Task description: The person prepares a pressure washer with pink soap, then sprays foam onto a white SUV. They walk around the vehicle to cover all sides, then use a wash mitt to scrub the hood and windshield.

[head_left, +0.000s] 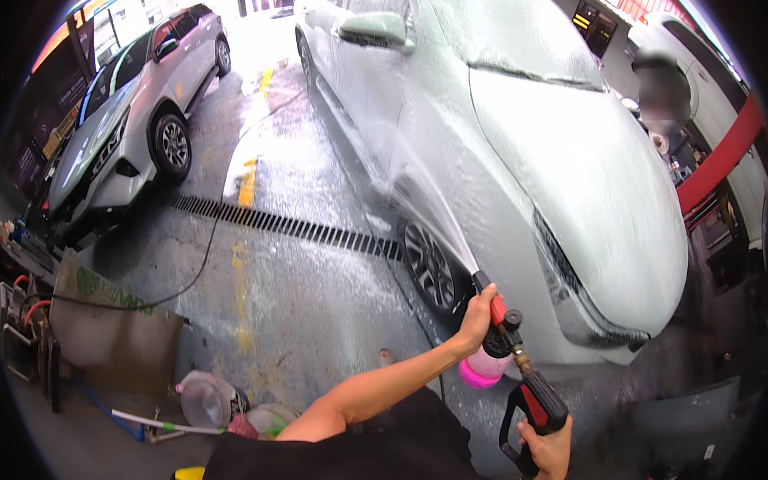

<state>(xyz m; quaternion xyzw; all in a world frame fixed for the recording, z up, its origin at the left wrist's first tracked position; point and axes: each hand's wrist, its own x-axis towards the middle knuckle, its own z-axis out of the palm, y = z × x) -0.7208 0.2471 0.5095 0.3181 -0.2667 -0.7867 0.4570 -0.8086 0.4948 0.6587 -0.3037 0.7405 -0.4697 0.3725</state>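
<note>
My left hand (478, 318) is closed round the red and black front of a foam cannon (500, 310). Below its neck hangs a bottle with bright pink liquid (482, 372). A brass fitting joins the cannon to a black and red pressure washer gun (542, 401), whose rear grip my right hand (550, 450) holds. White spray (447, 217) fans forward from the nozzle toward the side of a large car (516, 151). Foam covers its hood, windshield and doors. Its front wheel (431, 264) looks dark and mostly bare of foam.
A silver SUV (134, 105) is parked at the left. A drain grate (290, 228) crosses the wet, foamy floor, and a black hose (201, 267) trails over it. Tubs (208, 398) sit low at left. Another person (662, 95) stands beyond the car, near a red post (724, 160).
</note>
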